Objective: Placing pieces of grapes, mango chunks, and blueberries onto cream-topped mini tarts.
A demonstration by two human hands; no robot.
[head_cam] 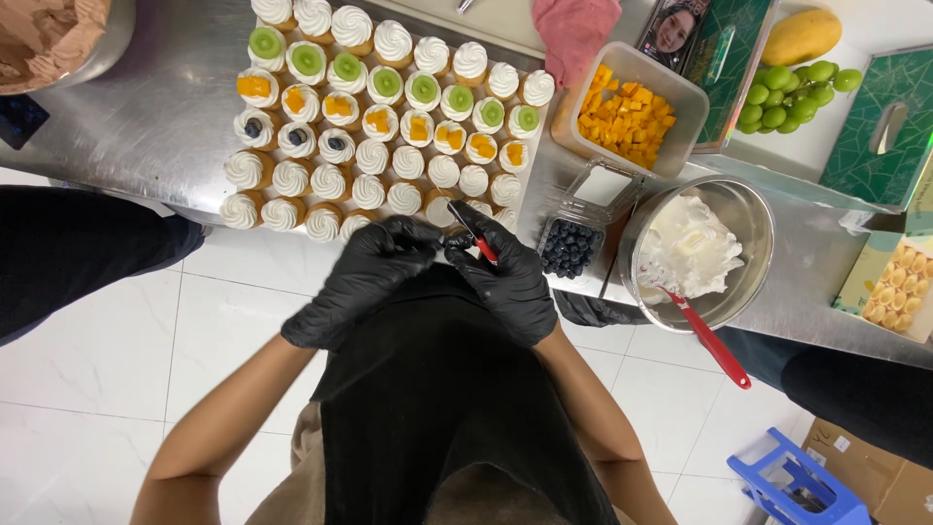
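Note:
Both my hands wear black gloves and meet at the near edge of the steel counter (165, 117). My right hand (508, 280) grips a small red-handled spatula (473, 233), its blade angled up and left toward a cupcake (439, 210) at the front of the batch. My left hand (358, 277) curls its fingertips by that same cupcake, seemingly steadying it. Rows of cream-topped cupcakes (384, 122) fill the counter behind, some carrying kiwi slices, mango cubes or blueberries.
To the right stand a clear tub of mango cubes (628, 117), an open punnet of blueberries (570, 247) and a steel bowl of whipped cream (702, 251) holding a red spatula (708, 338). Farther right lie green grapes (789, 92) and a mango (801, 37). A blue stool (795, 481) sits on the floor.

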